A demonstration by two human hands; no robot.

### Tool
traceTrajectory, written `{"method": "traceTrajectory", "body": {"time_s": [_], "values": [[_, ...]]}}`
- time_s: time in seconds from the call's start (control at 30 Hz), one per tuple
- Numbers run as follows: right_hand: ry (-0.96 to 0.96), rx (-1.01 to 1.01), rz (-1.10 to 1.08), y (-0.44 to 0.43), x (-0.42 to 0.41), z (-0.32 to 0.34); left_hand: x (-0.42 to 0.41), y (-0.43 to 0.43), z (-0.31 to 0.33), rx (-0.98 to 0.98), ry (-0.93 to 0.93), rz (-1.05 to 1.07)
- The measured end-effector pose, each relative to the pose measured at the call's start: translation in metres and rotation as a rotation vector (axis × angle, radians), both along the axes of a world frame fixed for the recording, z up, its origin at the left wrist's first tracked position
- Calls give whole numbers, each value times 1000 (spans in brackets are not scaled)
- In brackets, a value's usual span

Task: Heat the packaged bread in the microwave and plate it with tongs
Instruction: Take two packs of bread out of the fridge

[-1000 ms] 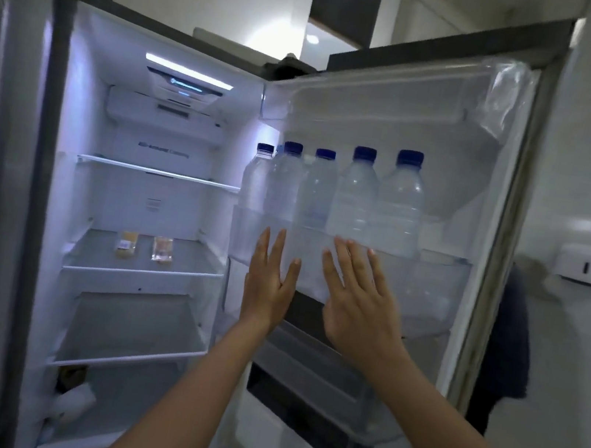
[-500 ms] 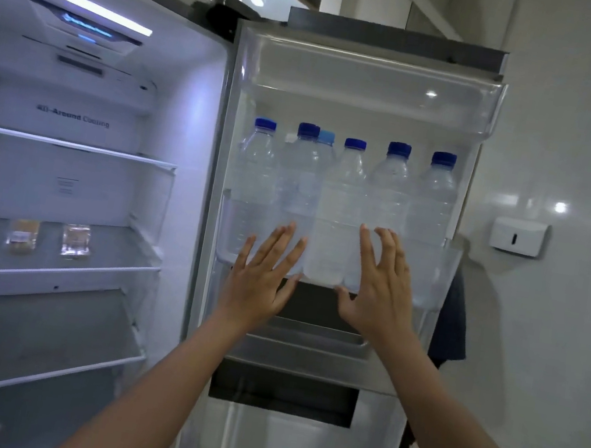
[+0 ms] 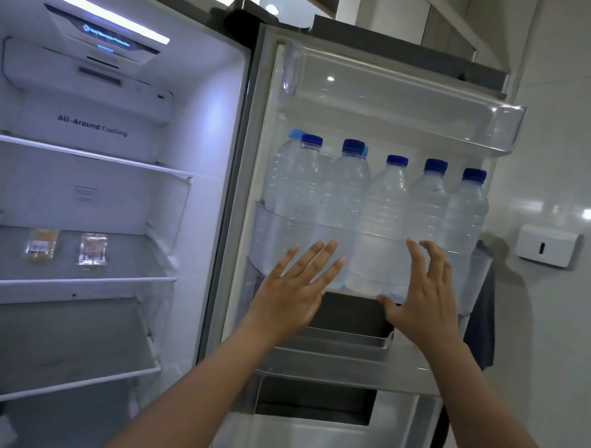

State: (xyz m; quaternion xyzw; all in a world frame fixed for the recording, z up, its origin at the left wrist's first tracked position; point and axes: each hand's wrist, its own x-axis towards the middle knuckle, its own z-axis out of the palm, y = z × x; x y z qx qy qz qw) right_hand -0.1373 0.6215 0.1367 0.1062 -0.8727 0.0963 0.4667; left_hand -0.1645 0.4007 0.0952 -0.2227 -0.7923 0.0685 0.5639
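1. The fridge stands open, but none of the task proper is done. The bread is not picked up, and no microwave, plate or tongs are in view.
2. I take the packaged bread to be the two small clear packets. They lie side by side on a glass shelf, well left of the water bottles and about level with their bases.
3. My left hand is wide, fingers straight and spread, and holds nothing. It is in front of the lower left of the bottles.
4. My right hand is also empty, fingers spread and slightly bent, at their lower right. I cannot tell whether either hand touches the door bin.
5. An upper bin sits above the bottles. A white dispenser and a dark cloth are on the wall to their right.
6. I see nothing between my hands and the packets. I judge the reach must go left, away from the bottles; heating and plating all remain.
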Motion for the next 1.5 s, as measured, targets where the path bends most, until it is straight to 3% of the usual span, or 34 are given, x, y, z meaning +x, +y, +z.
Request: {"method": "traceTrajectory", "body": {"time_s": [0.2,0.47,0.67,0.87,1.0,1.1,1.2,1.5], "values": [[-90,-106,-16,-24,4,-11,14,-12,-4,23,-75,26],[-63,-258,190,-97,25,-53,59,-65,-18,149,-415,32],[0,-135,420,-169,31,-67,91,-150,-41,261,-473,178],[52,25,634,-296,3,-79,71,-271,-54,428,-517,361],[-85,102,675,-377,-39,-82,45,-353,-62,679,-597,394],[-226,26,686,-429,-71,-84,29,-403,-64,819,-619,363],[-327,-94,727,-472,-108,-91,7,-440,-66,873,-639,398],[-656,-159,661,-579,-253,-105,-105,-527,-73,1107,-642,440]]}}
